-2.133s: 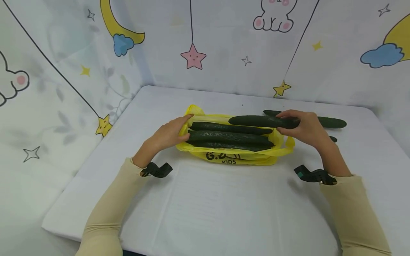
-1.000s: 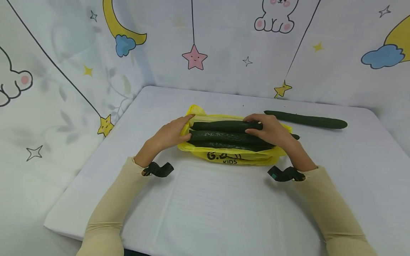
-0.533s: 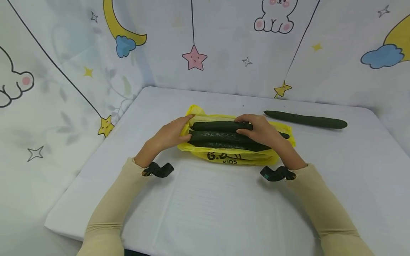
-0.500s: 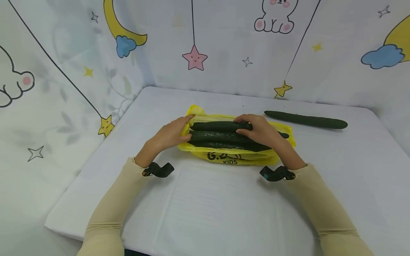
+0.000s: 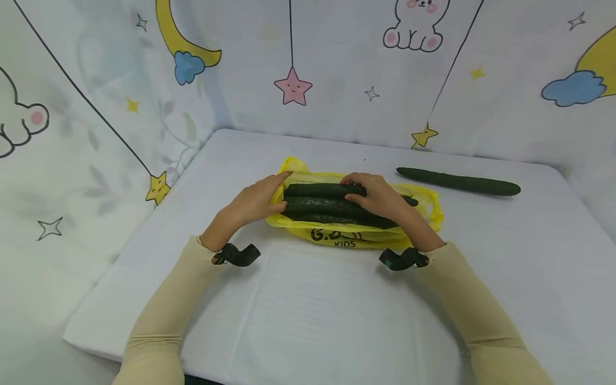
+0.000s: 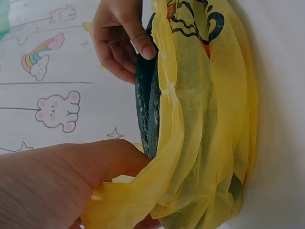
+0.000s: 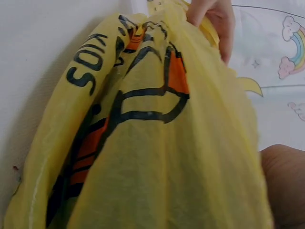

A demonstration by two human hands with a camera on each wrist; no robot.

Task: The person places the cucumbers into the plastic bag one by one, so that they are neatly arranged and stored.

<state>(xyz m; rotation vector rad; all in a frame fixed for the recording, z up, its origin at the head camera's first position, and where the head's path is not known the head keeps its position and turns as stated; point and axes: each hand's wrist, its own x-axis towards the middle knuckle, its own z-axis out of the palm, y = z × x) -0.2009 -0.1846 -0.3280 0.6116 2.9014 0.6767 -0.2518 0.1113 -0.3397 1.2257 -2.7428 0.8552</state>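
Note:
A yellow plastic bag (image 5: 308,235) printed with KIDS lies in the middle of the table, its long mouth facing up. Several dark green cucumbers (image 5: 332,206) lie side by side inside. My left hand (image 5: 252,203) grips the bag's left edge; in the left wrist view the thumb (image 6: 119,162) curls over the yellow plastic. My right hand (image 5: 377,198) grips the rearmost cucumber (image 5: 320,190) from above, within the bag's mouth, and its thin tip shows right of the hand. In the right wrist view the bag (image 7: 205,143) hides the cucumbers.
One more cucumber (image 5: 459,182) lies on the white table (image 5: 337,315) behind and right of the bag. A cloth backdrop with cartoon stars and moons (image 5: 293,85) stands along the table's back and left sides.
My right hand has carried its cucumber leftward and down from above the bag's right end into the bag's mouth. The left hand keeps its place on the bag's edge.

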